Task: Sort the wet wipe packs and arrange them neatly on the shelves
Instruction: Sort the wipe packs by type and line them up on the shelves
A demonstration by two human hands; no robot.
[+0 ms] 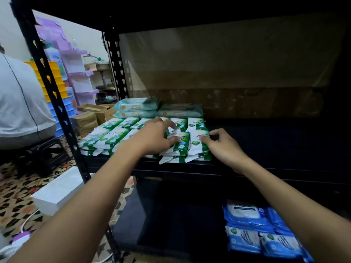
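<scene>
Green-white wipe packs (114,138) fill the shelf (266,149) under both hands (153,137).

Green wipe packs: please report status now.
Left hand presses on green-and-white packs. Right hand pinches the rightmost stack. Shelf beside it bare, nothing blocking.

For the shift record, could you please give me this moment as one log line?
left hand: rests on green packs | right hand: fingers at rightmost stack | teal packs: behind | blue packs: lower shelf
</scene>
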